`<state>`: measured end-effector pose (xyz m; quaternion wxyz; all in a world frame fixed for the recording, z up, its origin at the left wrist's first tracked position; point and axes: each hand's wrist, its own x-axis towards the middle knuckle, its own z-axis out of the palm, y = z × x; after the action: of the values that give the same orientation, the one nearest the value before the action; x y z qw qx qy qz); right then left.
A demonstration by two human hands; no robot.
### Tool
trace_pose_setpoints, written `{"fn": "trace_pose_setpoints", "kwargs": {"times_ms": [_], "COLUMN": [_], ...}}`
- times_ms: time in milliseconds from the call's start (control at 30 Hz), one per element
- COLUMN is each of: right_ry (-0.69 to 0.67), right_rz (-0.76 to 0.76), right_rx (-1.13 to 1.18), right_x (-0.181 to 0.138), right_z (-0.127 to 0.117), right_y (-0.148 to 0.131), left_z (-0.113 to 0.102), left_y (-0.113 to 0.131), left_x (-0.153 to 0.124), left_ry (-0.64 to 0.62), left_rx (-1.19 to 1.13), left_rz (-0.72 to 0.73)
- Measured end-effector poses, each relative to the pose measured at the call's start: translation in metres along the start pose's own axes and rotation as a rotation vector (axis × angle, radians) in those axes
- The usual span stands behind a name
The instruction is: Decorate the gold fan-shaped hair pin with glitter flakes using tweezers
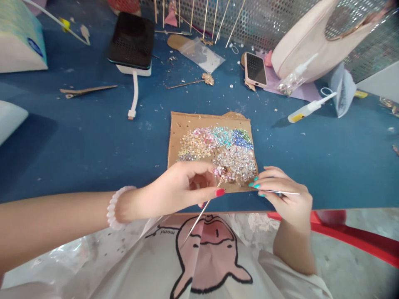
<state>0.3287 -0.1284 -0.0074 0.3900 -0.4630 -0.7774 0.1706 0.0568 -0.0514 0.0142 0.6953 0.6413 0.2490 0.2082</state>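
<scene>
— What are your hands doing there?
— I'm pinching a thin stick (199,216) between the thumb and fingers of my left hand (183,187), right at the near edge of the cardboard (179,124). My right hand (285,197) is gripping a fine metal pick (288,192), with its tip pointing toward the top of the stick.
— What's sitting on the top?
— A small ornament (222,173), pinkish and sparkling, a cluster of tiny glittery bits. It's hovering just over the sequins (218,147), which are lying in heaps on the cardboard: pale gold, pink, turquoise, blue, silver.
— Which part are you at, then?
— I'd say I'm dressing the ornament, working small pieces onto it with the pick. The stick is slanting down past the edge of the table (77,141) toward my lap.
— And what is the next bit asking of you?
— Steady fingers, I think. The left hand has to stop the stick from turning, and the pick has to meet one small piece without scattering the heaps. The glue bottle (307,110) is lying well apart, up to the right.
</scene>
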Motion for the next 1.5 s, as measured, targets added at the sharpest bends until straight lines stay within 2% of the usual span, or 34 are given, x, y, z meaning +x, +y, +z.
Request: {"fn": "trace_pose_setpoints", "kwargs": {"times_ms": [1500], "right_ry": [0.019], "right_rz": [-0.030], "right_rx": [0.001], "right_x": [-0.0009], "right_z": [0.0015], "right_y": [0.0022], "left_z": [0.0005], "left_y": [-0.0002], "left_x": [-0.0002], "left_ry": [-0.004], "left_rx": [0.011], "left_rz": [0.015]}}
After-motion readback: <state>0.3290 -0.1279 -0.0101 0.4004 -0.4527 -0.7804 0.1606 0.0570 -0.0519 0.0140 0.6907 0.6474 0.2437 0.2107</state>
